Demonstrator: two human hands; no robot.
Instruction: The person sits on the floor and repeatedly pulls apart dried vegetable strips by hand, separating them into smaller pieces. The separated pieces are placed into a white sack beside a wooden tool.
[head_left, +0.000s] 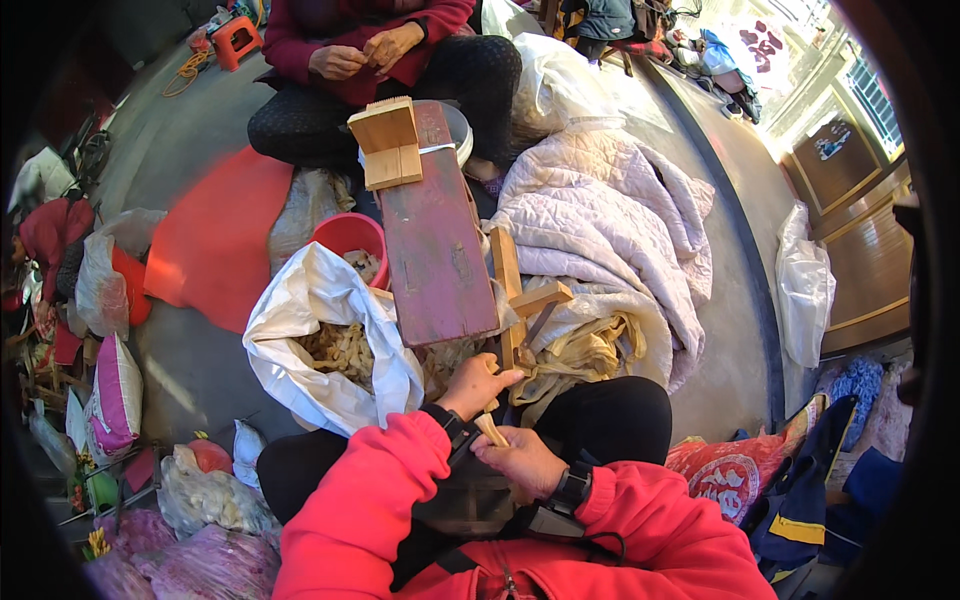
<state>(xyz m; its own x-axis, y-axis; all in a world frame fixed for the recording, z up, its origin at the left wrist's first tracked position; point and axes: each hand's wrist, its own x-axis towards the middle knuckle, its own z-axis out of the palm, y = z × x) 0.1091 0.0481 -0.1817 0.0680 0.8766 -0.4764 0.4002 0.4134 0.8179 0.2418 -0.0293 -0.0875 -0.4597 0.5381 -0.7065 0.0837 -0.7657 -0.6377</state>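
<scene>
My left hand (474, 386) is closed around a pale yellow strip, parts of which show above and below the fingers. Its thumb reaches to the lower end of an upright wooden post (506, 270) with a crosspiece and a dark, narrow bar, perhaps a blade. Just below, my right hand (529, 459) grips a pale strip end (491, 430) between thumb and fingers. Whether both hands hold one piece, I cannot tell. Long yellowish strips (581, 352) lie in a cloth to the right of the post. On the left, an open white sack (281, 337) holds short yellowish pieces (341, 352).
A worn maroon wooden bench (435, 255) extends away, bearing a toothed wooden block (386, 142). Beside it stand a pink bucket (349, 229) and a quilt (600, 202). Another person's hands (367, 56) meet beyond the bench. Bags (217, 495) lie at lower left.
</scene>
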